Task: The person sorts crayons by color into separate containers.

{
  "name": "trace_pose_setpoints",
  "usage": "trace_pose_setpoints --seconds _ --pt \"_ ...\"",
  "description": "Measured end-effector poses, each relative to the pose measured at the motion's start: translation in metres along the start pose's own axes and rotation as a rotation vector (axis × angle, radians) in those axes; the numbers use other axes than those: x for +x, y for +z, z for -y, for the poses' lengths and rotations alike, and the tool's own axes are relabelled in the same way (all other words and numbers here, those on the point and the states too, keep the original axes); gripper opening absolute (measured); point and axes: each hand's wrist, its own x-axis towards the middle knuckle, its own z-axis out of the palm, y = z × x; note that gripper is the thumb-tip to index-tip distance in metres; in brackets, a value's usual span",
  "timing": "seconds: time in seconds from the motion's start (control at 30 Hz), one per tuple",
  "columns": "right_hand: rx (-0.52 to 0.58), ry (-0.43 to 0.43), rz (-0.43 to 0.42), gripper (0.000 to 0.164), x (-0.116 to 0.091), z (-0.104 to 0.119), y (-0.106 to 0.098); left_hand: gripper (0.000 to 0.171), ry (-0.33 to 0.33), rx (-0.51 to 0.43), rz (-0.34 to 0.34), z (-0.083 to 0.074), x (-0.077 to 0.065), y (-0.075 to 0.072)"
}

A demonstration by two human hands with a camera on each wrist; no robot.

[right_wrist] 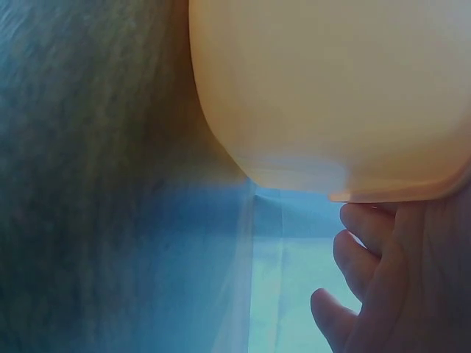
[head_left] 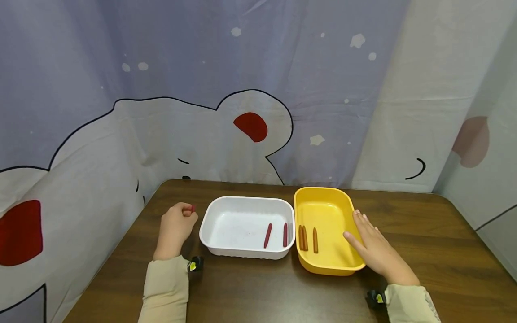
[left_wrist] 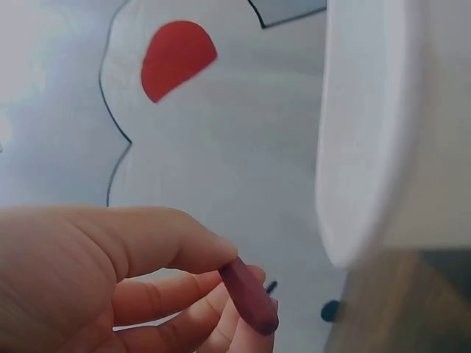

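My left hand [head_left: 176, 226] pinches a dark red crayon [left_wrist: 250, 298] between thumb and fingertips, just left of the white tray [head_left: 246, 255]. Only a bit of that crayon shows in the head view. Inside the white tray lie two more dark red crayons, one slanted [head_left: 268, 235] and one nearly straight [head_left: 285, 234] by the right wall. The yellow tray [head_left: 329, 270] stands beside it, with three orange-brown crayons [head_left: 315, 240] toward its left side. My right hand [head_left: 377, 249] lies at the yellow tray's right rim, fingers extended and thumb over the inside.
Both trays stand side by side on a dark wooden table [head_left: 250, 287]. Behind and along the sides hangs a printed curtain [head_left: 194, 143] that meets the table's far edge. A small black device [head_left: 195, 264] sits at the left wrist and another [head_left: 375, 299] at the right.
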Motion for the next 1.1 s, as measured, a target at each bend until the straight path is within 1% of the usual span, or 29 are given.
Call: trace_pose_setpoints --seconds 0.17,0.4,0.67,0.8,0.9,1.0,1.1 --pt "0.001 -0.002 0.000 0.080 0.000 0.000 0.001 0.034 0.028 -0.051 0.008 -0.011 -0.002 0.001" --pt "-0.001 0.000 0.002 0.081 0.000 0.001 0.000 0.034 0.039 -0.152 0.085 -0.022 -0.004 0.013" --pt "0.000 0.006 0.003 0.081 0.000 0.000 -0.001 0.032 0.046 -0.284 0.147 -0.025 -0.003 0.026" --pt "0.004 0.004 0.000 0.081 0.000 -0.001 0.000 0.032 0.026 -0.399 0.197 -0.026 -0.002 0.031" --pt "0.004 0.006 0.002 0.081 0.000 -0.002 0.000 0.032 0.005 -0.490 0.248 -0.027 -0.001 0.036" --pt "0.004 0.008 0.007 0.081 0.000 -0.002 0.000 0.033 -0.011 -0.561 0.303 -0.029 -0.001 0.041" --pt "0.002 0.009 0.007 0.081 0.000 -0.001 0.000 0.034 -0.003 -0.606 0.350 -0.031 -0.002 0.047"
